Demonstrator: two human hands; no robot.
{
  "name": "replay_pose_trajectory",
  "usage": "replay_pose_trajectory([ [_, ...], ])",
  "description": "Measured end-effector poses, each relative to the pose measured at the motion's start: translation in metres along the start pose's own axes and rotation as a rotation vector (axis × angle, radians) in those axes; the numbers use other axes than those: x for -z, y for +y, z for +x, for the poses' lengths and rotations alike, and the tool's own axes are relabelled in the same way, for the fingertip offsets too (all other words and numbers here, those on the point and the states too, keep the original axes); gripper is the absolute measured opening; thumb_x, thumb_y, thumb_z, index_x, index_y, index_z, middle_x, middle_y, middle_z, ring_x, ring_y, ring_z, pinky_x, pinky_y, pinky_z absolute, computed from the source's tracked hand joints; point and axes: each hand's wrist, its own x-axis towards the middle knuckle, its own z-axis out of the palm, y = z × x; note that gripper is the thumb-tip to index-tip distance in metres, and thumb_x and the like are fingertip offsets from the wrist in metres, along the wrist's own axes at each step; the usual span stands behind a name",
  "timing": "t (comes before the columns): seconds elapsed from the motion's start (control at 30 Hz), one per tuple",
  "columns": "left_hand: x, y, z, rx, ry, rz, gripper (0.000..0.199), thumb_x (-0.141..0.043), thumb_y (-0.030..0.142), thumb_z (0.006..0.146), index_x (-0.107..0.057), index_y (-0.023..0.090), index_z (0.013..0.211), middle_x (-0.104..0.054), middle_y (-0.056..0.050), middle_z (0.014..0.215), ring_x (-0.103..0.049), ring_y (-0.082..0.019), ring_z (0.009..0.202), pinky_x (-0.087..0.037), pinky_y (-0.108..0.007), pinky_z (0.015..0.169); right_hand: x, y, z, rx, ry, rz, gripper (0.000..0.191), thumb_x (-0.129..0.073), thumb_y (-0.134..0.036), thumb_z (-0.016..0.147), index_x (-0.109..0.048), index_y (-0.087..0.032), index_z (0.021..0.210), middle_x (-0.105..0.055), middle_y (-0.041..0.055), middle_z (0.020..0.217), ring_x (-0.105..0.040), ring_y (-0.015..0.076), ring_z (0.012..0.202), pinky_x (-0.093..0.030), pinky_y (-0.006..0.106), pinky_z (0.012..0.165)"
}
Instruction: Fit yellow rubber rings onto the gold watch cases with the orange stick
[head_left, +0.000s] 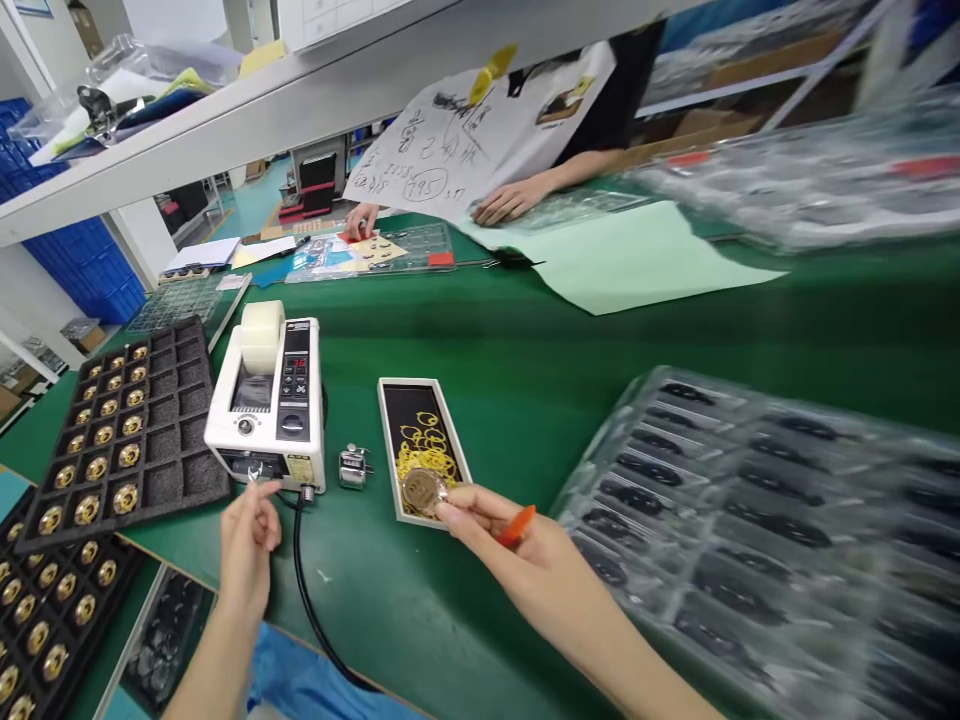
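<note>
Between the thumb and forefinger of my right hand (510,530) is a round brass-coloured disc (424,491), held over the near end of a white-rimmed box (389,430) with yellow rings (427,450) inside. An orange pointed object (517,526) is tucked in the same hand. My left hand (251,535) is at the front opening of a white tape dispenser (264,400), its fingertips pinched at a small clear piece (256,471). A small metal counter (352,466) stands between dispenser and box.
Black foam trays (176,410) with gold round parts lie at the left. A clear plastic tray (660,385) of dark pieces fills the right. A black cable (304,580) runs toward the near edge. Across the table, another person's hands (514,200) rest near papers under a shelf (225,130).
</note>
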Motion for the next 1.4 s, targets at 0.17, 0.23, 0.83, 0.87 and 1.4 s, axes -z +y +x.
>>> replay_pose_trajectory([
  [0.17, 0.008, 0.026, 0.012, -0.159, 0.053, -0.023, 0.03, -0.074, 0.046, 0.072, -0.065, 0.017, 0.072, -0.031, 0.009, 0.047, -0.027, -0.006, 0.043, -0.025, -0.02, 0.045, 0.001, 0.006, 0.001, 0.066, 0.003, -0.032, 0.045, -0.051, -0.063, 0.083, -0.056, -0.022, 0.065, -0.052, 0.0013, 0.062, -0.049, 0.0161, 0.057, -0.043, 0.026, 0.051],
  [0.23, 0.003, 0.04, 0.01, -0.34, 0.015, 0.114, 0.021, -0.072, 0.037, 0.076, -0.065, 0.018, 0.07, -0.05, 0.003, 0.06, -0.038, -0.008, 0.052, -0.032, -0.021, 0.052, 0.002, 0.006, 0.001, 0.116, -0.004, -0.033, 0.045, -0.049, -0.063, 0.085, -0.055, -0.022, 0.066, -0.052, 0.0012, 0.064, -0.05, 0.0161, 0.059, -0.045, 0.027, 0.053],
  [0.83, -0.061, 0.057, -0.02, -0.303, -0.784, 0.547, 0.024, -0.053, 0.032, 0.093, -0.058, 0.017, 0.075, -0.042, 0.001, 0.078, -0.038, -0.012, 0.066, -0.03, -0.025, 0.059, 0.005, -0.013, -0.006, -0.102, -0.397, 0.531, 0.046, -0.063, -0.064, 0.078, -0.052, -0.02, 0.072, -0.043, -0.0024, 0.071, -0.038, 0.0135, 0.068, -0.033, 0.027, 0.067],
  [0.87, -0.062, 0.054, -0.019, -0.295, -0.78, 0.554, 0.025, -0.053, 0.033, 0.093, -0.058, 0.017, 0.075, -0.042, 0.001, 0.077, -0.038, -0.012, 0.066, -0.029, -0.026, 0.06, 0.005, -0.014, -0.006, -0.101, -0.406, 0.543, 0.046, -0.063, -0.063, 0.078, -0.052, -0.02, 0.073, -0.043, -0.0023, 0.071, -0.038, 0.0137, 0.069, -0.032, 0.027, 0.068],
  [1.4, -0.065, 0.044, -0.012, -0.308, -0.707, 0.567, 0.027, -0.052, 0.033, 0.092, -0.059, 0.017, 0.071, -0.045, 0.001, 0.074, -0.042, -0.012, 0.067, -0.032, -0.025, 0.061, 0.005, -0.011, -0.006, -0.107, -0.388, 0.572, 0.045, -0.064, -0.062, 0.078, -0.05, -0.02, 0.071, -0.04, -0.0038, 0.07, -0.031, 0.0126, 0.066, -0.026, 0.026, 0.065],
])
